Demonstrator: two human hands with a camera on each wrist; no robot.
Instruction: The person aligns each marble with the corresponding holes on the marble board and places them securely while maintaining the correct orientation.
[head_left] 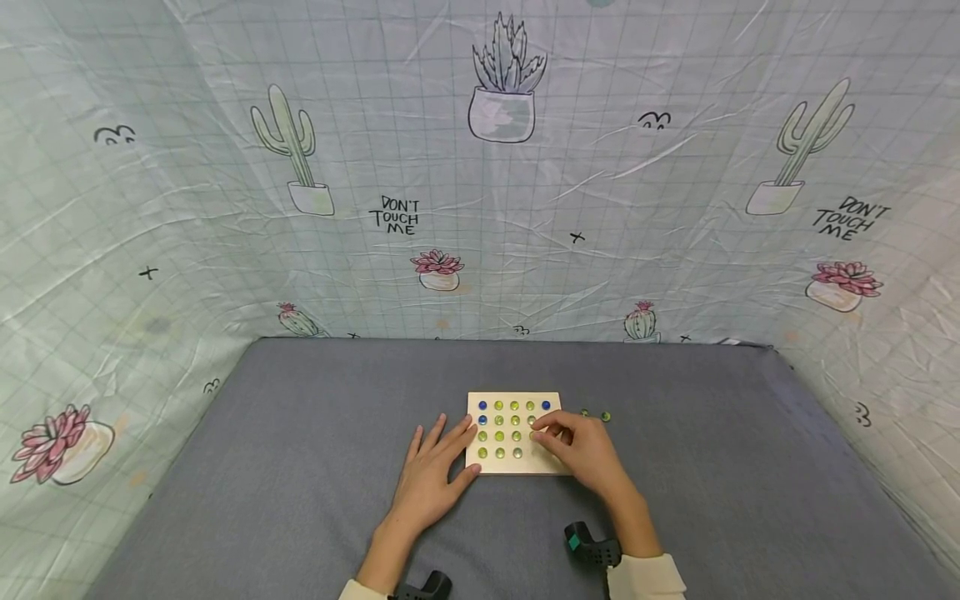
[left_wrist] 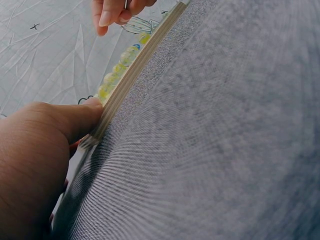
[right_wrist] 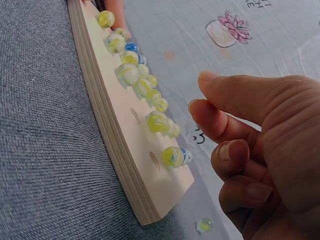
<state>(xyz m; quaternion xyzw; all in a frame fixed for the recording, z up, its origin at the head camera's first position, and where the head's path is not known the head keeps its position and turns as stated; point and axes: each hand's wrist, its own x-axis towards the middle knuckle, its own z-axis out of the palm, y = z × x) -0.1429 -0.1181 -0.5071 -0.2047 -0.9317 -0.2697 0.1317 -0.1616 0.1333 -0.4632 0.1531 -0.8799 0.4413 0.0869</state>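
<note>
A pale wooden board (head_left: pixel 534 464) lies flat, set with rows of glass marbles, mostly yellow-green (head_left: pixel 500 437), a few blue (head_left: pixel 482 405). My left hand (head_left: pixel 429 487) rests at the board's left side, fingers spread, with fingertips at the left edge and the thumb at the near corner. Over the board's right part is my right hand (head_left: pixel 588 450). In the right wrist view, its thumb and forefinger are slightly apart with nothing between them, the other fingers loosely curled. Two bare hollows (right_wrist: pixel 155 161) show along the board's near edge.
Loose marbles (head_left: pixel 606 416) lie on the grey cloth (head_left: pixel 720 467) just beyond the board's right side. A patterned curtain (head_left: pixel 525 200) rises behind the table and along both sides. Each wrist wears a black camera mount (head_left: pixel 592 546).
</note>
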